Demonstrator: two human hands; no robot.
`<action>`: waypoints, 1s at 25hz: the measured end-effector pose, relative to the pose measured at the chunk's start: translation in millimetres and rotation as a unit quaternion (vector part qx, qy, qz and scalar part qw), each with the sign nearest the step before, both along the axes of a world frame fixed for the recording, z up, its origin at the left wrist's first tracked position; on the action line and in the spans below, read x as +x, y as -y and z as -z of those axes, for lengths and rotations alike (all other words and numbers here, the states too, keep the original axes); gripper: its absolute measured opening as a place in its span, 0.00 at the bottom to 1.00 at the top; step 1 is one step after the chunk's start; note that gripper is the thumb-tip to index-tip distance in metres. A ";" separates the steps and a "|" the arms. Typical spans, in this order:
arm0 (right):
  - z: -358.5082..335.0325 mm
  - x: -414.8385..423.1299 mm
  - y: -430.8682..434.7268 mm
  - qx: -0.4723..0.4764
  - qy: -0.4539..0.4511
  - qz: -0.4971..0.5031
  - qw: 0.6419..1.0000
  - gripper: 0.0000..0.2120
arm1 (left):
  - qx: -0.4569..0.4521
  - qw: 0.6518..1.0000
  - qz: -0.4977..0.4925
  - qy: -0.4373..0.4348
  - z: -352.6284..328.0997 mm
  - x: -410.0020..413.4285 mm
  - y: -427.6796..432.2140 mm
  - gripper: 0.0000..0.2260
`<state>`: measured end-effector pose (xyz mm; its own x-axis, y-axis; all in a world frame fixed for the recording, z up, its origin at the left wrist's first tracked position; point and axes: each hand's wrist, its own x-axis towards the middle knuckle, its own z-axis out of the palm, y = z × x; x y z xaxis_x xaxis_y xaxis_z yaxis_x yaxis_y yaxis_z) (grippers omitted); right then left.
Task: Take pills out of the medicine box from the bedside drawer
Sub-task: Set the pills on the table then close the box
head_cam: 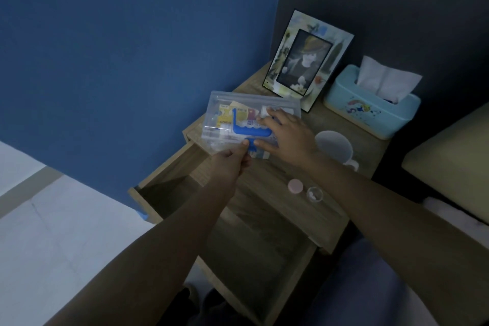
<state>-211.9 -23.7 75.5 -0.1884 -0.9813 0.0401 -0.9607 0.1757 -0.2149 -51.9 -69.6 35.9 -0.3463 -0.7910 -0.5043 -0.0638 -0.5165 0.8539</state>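
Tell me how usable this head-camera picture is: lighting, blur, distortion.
Head view: dim, bluish, underexposed; the open drawer is deep in shadow. Wide-angle bending curves the nightstand edges and stretches both forearms. The medicine box labels are too soft to read; the left hand pinches its blue latch, the right hand rests on its lid.

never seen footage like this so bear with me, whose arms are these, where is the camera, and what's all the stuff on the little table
There is no machine here. A person wears one wide-angle camera on the head, looking down at their own bare arms.

The left hand pinches the blue latch of a clear medicine box, while the right hand rests flat on its lid. The box sits on a wooden bedside table, above its open drawer.

Also on the table: a picture frame, a blue tissue box, a mug, a small pink cap and a tiny clear container holding something white.
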 end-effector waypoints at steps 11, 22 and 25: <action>12.6 1.0 0.1 -0.009 -0.038 0.008 0.999 0.27 | -0.098 0.993 0.057 0.046 8.2 8.4 -2.2 0.04; 14.6 1.8 -0.5 -0.012 -0.045 0.006 0.999 0.27 | -0.280 0.925 0.003 0.255 19.8 6.4 -7.3 0.04; 13.5 2.5 -1.6 -0.005 -0.052 0.002 0.999 0.28 | -0.234 0.915 -0.147 0.293 10.1 19.7 4.0 0.07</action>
